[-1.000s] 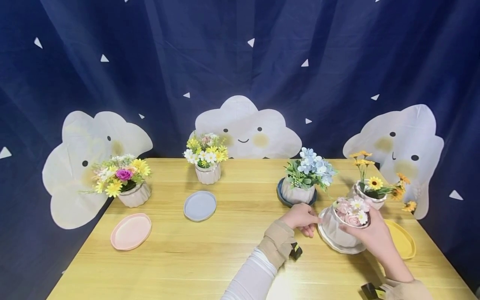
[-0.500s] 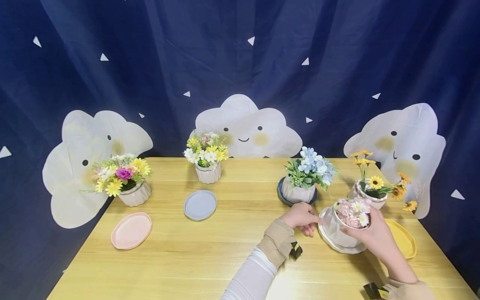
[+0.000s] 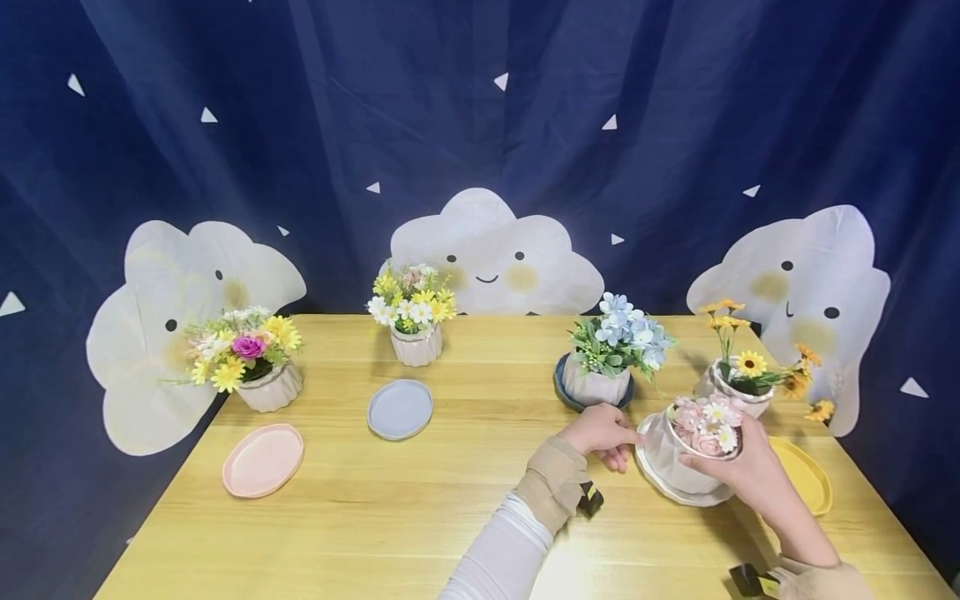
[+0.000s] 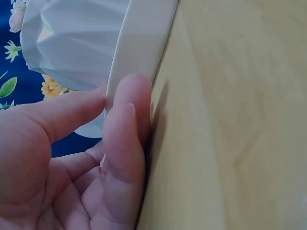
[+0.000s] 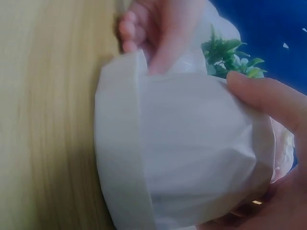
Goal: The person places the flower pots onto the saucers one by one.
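A white faceted flowerpot (image 3: pixel 670 462) with pink roses and white daisies (image 3: pixel 708 425) stands on a white saucer (image 3: pixel 678 497) at the table's right. My right hand (image 3: pixel 757 467) grips the pot around its upper rim; in the right wrist view the thumb (image 5: pixel 261 93) lies on the pot's side near the top. My left hand (image 3: pixel 600 437) pinches the saucer's left edge. In the left wrist view its thumb (image 4: pixel 79 108) touches the rim from above, and curled fingers (image 4: pixel 127 139) press its outer side.
A pot of blue flowers (image 3: pixel 597 385) sits on a dark blue saucer (image 3: pixel 561 392) behind my left hand. Orange flowers in a pot (image 3: pixel 738 396) and a yellow saucer (image 3: pixel 813 479) are at right. Leftward are two flowerpots, a pink saucer (image 3: pixel 262 461) and a grey-blue saucer (image 3: pixel 400 409).
Both hands keep their hold on the pot and the saucer. My right wrist has shifted very slightly to the right; the objects stay in place.
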